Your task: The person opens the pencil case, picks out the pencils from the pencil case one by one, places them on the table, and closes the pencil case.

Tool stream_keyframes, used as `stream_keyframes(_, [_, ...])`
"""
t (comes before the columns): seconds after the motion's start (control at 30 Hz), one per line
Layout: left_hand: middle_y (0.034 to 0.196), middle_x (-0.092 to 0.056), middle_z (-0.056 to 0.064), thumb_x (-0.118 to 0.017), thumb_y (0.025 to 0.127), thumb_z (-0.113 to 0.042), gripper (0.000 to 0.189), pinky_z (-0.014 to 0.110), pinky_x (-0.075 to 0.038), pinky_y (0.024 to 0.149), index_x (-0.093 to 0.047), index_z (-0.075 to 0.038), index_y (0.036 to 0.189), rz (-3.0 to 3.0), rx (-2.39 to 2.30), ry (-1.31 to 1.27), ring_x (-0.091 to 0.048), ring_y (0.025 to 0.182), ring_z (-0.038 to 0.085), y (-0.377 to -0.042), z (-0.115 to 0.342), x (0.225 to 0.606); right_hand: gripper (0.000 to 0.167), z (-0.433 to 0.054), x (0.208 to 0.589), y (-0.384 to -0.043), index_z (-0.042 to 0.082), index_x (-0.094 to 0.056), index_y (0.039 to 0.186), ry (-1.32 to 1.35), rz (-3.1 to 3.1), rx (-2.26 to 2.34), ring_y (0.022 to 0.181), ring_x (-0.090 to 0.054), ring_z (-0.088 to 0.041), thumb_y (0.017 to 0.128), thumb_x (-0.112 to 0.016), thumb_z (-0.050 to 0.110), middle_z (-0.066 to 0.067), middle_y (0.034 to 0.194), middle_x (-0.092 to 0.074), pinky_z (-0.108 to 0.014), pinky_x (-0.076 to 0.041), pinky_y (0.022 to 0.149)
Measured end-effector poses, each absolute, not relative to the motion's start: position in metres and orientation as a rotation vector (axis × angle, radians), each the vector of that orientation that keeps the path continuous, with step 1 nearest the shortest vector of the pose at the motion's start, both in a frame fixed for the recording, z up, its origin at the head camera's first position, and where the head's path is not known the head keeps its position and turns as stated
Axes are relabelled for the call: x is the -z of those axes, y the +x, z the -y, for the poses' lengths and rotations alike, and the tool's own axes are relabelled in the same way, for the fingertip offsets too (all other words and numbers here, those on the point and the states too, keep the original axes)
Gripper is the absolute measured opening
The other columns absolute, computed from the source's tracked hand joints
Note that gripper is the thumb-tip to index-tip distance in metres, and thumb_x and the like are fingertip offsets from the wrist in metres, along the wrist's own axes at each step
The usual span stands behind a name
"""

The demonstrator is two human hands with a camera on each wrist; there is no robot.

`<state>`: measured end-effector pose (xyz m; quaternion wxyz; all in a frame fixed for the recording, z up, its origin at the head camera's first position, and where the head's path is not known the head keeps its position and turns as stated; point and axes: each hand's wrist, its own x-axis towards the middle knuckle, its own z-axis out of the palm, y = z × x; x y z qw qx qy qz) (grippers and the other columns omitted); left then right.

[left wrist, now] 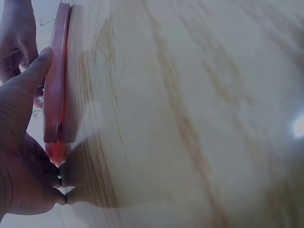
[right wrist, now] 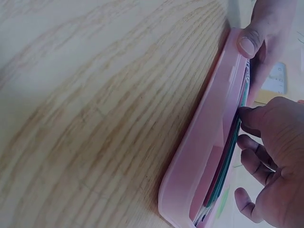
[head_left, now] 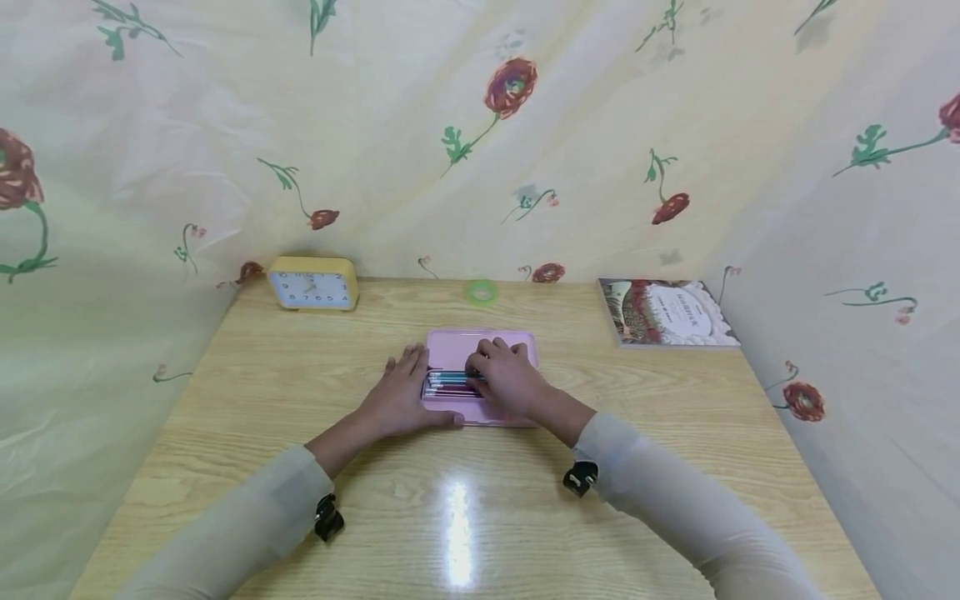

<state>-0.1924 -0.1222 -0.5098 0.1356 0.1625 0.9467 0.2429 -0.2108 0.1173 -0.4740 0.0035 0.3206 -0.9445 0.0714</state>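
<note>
A pink pencil case (head_left: 452, 348) lies open on the wooden table, with several teal and dark red pencils (head_left: 447, 379) lying lengthwise in it. My left hand (head_left: 400, 398) steadies the case from its left end, fingers stretched out and the thumb along the front edge. Over the middle and right of the case, my right hand (head_left: 510, 379) bends its fingers down onto the pencils. In the right wrist view, the thumb and curled fingers of that hand (right wrist: 280, 152) pinch at the teal pencils (right wrist: 226, 164); its palm hides part of the case in the head view.
Behind the case lies a green ring of tape (head_left: 482, 292). A yellow alarm clock (head_left: 313, 283) stands at the back left of the table (head_left: 615, 517), and a book or booklet (head_left: 670, 314) lies at the back right. Flowered cloth (head_left: 390, 167) hangs behind the table and along its sides.
</note>
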Motion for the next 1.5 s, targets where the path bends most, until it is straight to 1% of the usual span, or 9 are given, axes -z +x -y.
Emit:
stream_keyframes(0.23, [0.186, -0.008, 0.021, -0.078, 0.078, -0.089, 0.15, 0.056, -0.005, 0.143, -0.009, 0.001, 0.176, -2.746, -0.732, 0.48, -0.003, 0.175, 0.036, -0.1891, 0.1245, 0.5097, 0.018, -0.1137, 0.4757, -0.2039, 0.017, -0.077, 0.124, 1.055, 2.992, -0.22, 0.108, -0.06, -0.025, 0.11, -0.071, 0.027, -0.003, 0.12, -0.066, -0.055, -0.056, 0.093])
stream_keyframes(0.33, [0.186, -0.009, 0.021, -0.078, 0.078, -0.088, 0.149, 0.057, -0.006, 0.143, -0.01, 0.001, 0.176, -2.746, -0.736, 0.478, -0.003, 0.175, 0.036, -0.1879, 0.1257, 0.5113, 0.018, -0.1122, 0.4761, -0.2019, 0.016, -0.077, 0.124, 1.06, 2.997, -0.202, 0.109, -0.061, -0.024, 0.11, -0.07, 0.025, -0.003, 0.121, -0.067, -0.053, -0.057, 0.092])
stream_keyframes(0.47, [0.186, -0.009, 0.021, -0.078, 0.079, -0.088, 0.149, 0.056, -0.005, 0.143, -0.008, 0.0, 0.177, -2.752, -0.751, 0.49, -0.003, 0.175, 0.036, -0.1891, 0.1236, 0.5099, 0.018, -0.1135, 0.475, -0.2029, 0.016, -0.077, 0.123, 1.043, 2.973, -0.148, 0.108, -0.061, -0.023, 0.11, -0.071, 0.025, -0.002, 0.12, -0.069, -0.05, -0.056, 0.092])
stream_keyframes(0.63, [0.186, -0.01, 0.023, -0.08, 0.078, -0.086, 0.149, 0.056, -0.006, 0.143, -0.01, 0.002, 0.176, -2.766, -0.746, 0.492, -0.007, 0.175, 0.038, -0.1881, 0.1229, 0.5068, 0.018, -0.1138, 0.4757, -0.2051, 0.015, -0.079, 0.122, 1.051, 2.946, -0.15, 0.104, -0.059, -0.022, 0.111, -0.069, 0.026, -0.002, 0.116, -0.069, -0.049, -0.055, 0.09])
stream_keyframes(0.73, [0.186, -0.01, 0.023, -0.08, 0.079, -0.086, 0.149, 0.056, -0.005, 0.143, -0.01, 0.003, 0.175, -2.759, -0.751, 0.49, -0.007, 0.175, 0.039, -0.1863, 0.123, 0.5053, 0.017, -0.1131, 0.4768, -0.2057, 0.017, -0.081, 0.121, 1.067, 2.942, -0.135, 0.105, -0.059, -0.022, 0.111, -0.069, 0.024, -0.001, 0.116, -0.071, -0.049, -0.055, 0.093])
stream_keyframes(0.87, [0.186, -0.008, 0.022, -0.079, 0.079, -0.087, 0.15, 0.056, -0.004, 0.143, -0.008, 0.002, 0.176, -2.756, -0.751, 0.482, -0.004, 0.175, 0.037, -0.1863, 0.1227, 0.506, 0.016, -0.1126, 0.4791, -0.2069, 0.017, -0.082, 0.12, 1.086, 2.916, -0.085, 0.105, -0.06, -0.022, 0.11, -0.07, 0.02, -0.001, 0.116, -0.072, -0.051, -0.056, 0.096])
stream_keyframes(1.2, [0.187, -0.008, 0.02, -0.079, 0.078, -0.087, 0.149, 0.056, -0.004, 0.143, -0.007, -0.002, 0.177, -2.752, -0.747, 0.47, -0.003, 0.176, 0.035, -0.1895, 0.1213, 0.5078, 0.015, -0.1127, 0.4809, -0.2085, 0.017, -0.08, 0.118, 1.053, 2.866, -0.077, 0.103, -0.061, -0.023, 0.109, -0.072, 0.026, -0.001, 0.114, -0.072, -0.056, -0.056, 0.097])
stream_keyframes(1.5, [0.187, -0.008, 0.019, -0.078, 0.08, -0.088, 0.148, 0.055, -0.004, 0.143, -0.006, -0.002, 0.177, -2.751, -0.726, 0.464, -0.002, 0.176, 0.035, -0.1895, 0.1203, 0.5077, 0.009, -0.1128, 0.4808, -0.2097, 0.018, -0.078, 0.109, 1.091, 2.731, 0.012, 0.109, -0.059, -0.025, 0.105, -0.076, 0.026, 0.0, 0.111, -0.07, -0.068, -0.049, 0.112])
